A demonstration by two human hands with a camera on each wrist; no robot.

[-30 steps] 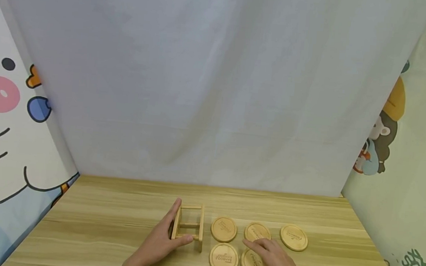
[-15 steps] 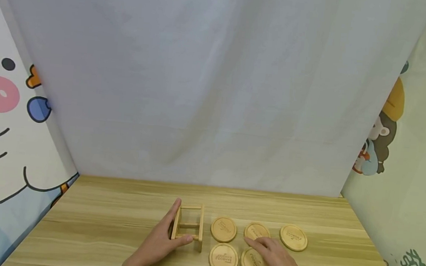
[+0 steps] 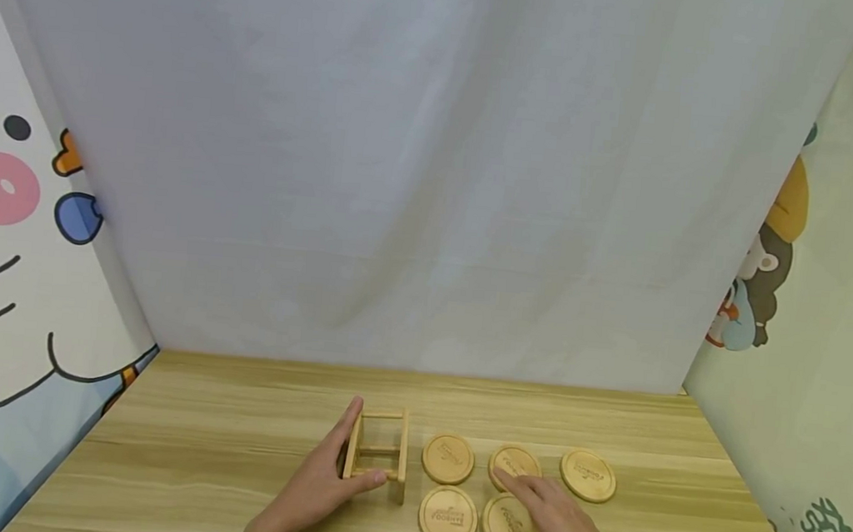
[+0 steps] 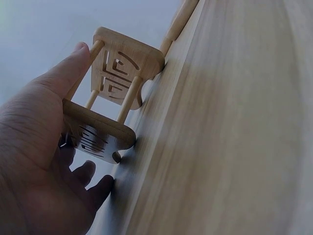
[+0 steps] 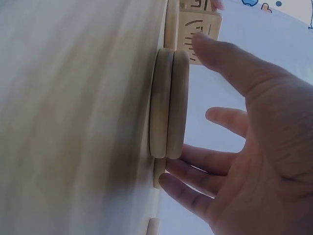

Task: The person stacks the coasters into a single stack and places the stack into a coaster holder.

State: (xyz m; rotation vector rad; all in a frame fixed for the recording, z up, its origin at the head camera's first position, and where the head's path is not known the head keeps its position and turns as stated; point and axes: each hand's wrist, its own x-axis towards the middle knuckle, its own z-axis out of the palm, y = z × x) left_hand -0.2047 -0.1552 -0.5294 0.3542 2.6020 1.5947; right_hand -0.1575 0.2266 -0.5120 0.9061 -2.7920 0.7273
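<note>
My left hand (image 3: 315,483) grips a small wooden coaster holder (image 3: 403,452), its thumb over a rod and its fingers along the outer left side. In the left wrist view the holder (image 4: 124,61) shows slotted side panels joined by rods. To the right, my right hand (image 3: 564,527) hovers with spread, relaxed fingers around the front middle round wooden coaster (image 3: 510,521). The right wrist view shows two stacked coasters (image 5: 169,103) there, the thumb apart from them and the fingertips close to the rim.
Single coasters lie nearby: one at front left (image 3: 448,517), one behind it (image 3: 448,458), one at back middle (image 3: 517,457) and one at far right (image 3: 588,475). A grey-white curtain (image 3: 434,175) hangs behind the wooden table (image 3: 235,401).
My right hand's index finger and thumb have shifted slightly, loosening away from the front middle coaster. The left hand and the coaster holder have stayed in place.
</note>
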